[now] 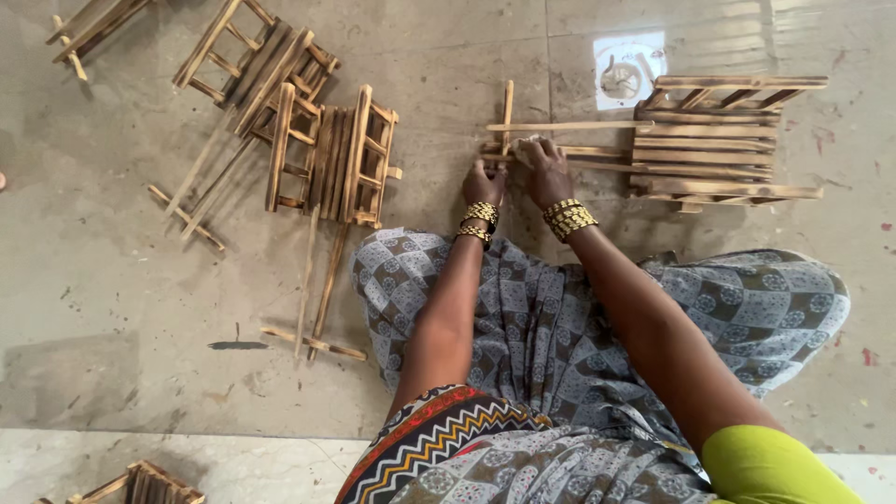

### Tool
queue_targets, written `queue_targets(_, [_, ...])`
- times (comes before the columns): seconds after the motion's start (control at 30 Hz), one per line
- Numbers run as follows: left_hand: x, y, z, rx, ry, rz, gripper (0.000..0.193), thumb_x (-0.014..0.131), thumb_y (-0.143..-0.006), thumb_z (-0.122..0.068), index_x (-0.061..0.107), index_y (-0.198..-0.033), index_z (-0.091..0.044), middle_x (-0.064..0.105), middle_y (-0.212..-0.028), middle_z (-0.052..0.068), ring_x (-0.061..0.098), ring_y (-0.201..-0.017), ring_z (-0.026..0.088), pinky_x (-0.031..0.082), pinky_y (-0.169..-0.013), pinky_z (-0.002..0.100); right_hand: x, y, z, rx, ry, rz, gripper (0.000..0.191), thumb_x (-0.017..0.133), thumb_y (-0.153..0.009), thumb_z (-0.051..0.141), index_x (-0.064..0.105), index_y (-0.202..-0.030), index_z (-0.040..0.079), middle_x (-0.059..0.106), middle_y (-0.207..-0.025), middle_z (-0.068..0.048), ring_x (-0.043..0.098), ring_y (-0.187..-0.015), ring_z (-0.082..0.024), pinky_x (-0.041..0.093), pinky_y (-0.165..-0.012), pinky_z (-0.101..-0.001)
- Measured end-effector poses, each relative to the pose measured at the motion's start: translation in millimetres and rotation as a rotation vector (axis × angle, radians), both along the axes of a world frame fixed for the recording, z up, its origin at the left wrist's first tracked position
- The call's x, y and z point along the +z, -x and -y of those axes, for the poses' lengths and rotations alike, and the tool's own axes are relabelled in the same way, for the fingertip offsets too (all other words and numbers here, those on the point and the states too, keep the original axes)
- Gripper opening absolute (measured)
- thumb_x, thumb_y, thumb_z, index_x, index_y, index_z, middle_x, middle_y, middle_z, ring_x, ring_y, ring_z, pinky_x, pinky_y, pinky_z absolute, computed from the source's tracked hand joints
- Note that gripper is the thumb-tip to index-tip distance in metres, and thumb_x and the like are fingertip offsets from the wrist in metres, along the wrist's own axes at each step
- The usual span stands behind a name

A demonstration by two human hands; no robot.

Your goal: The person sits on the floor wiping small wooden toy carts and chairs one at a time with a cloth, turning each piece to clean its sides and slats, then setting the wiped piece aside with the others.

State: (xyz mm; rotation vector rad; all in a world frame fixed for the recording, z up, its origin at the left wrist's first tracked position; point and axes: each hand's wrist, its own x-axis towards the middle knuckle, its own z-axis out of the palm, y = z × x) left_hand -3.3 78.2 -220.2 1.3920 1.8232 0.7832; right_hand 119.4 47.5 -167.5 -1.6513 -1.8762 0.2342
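The wooden frames [329, 154] and loose slats [560, 126] are pale tan with scorched brown streaks, the floor [121, 308] mottled grey-beige, the skirt [579, 317] grey with black-and-white medallion checks, the bangles [569, 218] gold, the sleeve [775, 467] lime green.

Gold bangles stacked on both wrists, the left hand [484, 183] and the right hand [546, 171] alike. A lime-green sleeve covers the right upper arm. Below the bangles, grey patterned cloth with round motifs drapes the lap, edged with a red, black and yellow zigzag border.
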Motion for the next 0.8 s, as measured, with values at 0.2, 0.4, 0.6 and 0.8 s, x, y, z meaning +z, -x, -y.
queue_targets(0.2, [2, 2, -11, 0.072, -0.005, 0.291, 0.064, 0.084, -0.081, -0.043, 0.063, -0.122, 0.002, 0.075, -0.108, 0.019, 0.074, -0.096, 0.029, 0.060, -0.082, 0.038, 12, 10, 1, 0.090, 0.016, -0.115, 0.040, 0.077, -0.089, 0.017, 0.061, -0.125, 0.013, 0.062, -0.118, -0.016, 0.061, -0.106, -0.042, 0.052, -0.088, -0.0516])
queue_targets(0.4, [4, -1, -12, -0.054, 0.095, 0.740, 0.062, 0.063, -0.103, -0.057, 0.076, -0.116, 0.002, 0.071, -0.097, 0.016, 0.065, -0.081, 0.020, 0.051, -0.066, 0.035, -3, -20, 20, -0.054, 0.092, -0.062, 0.041, 0.070, -0.092, 0.007, 0.063, -0.132, 0.014, 0.063, -0.122, -0.017, 0.064, -0.101, -0.036, 0.057, -0.078, -0.0472])
queue_targets(0.6, [9, -29, -8, 0.082, 0.092, 1.283, 0.050, 0.052, -0.104, -0.056, 0.062, -0.112, -0.008, 0.063, -0.095, 0.007, 0.061, -0.077, 0.015, 0.053, -0.057, 0.032, 0, -32, 6, 0.023, 0.043, -0.419, 0.037, 0.070, -0.093, 0.010, 0.061, -0.128, 0.008, 0.069, -0.115, -0.014, 0.071, -0.101, -0.030, 0.059, -0.084, -0.0416])
queue_targets(0.8, [32, -42, -23, 0.081, -0.177, 1.134, 0.053, 0.048, -0.102, -0.058, 0.065, -0.111, -0.008, 0.066, -0.087, -0.004, 0.062, -0.072, 0.004, 0.052, -0.059, 0.023, 43, -15, -10, 0.222, -0.262, -0.324, 0.032, 0.070, -0.093, 0.003, 0.064, -0.125, 0.004, 0.067, -0.122, -0.018, 0.067, -0.110, -0.036, 0.057, -0.094, -0.0437])
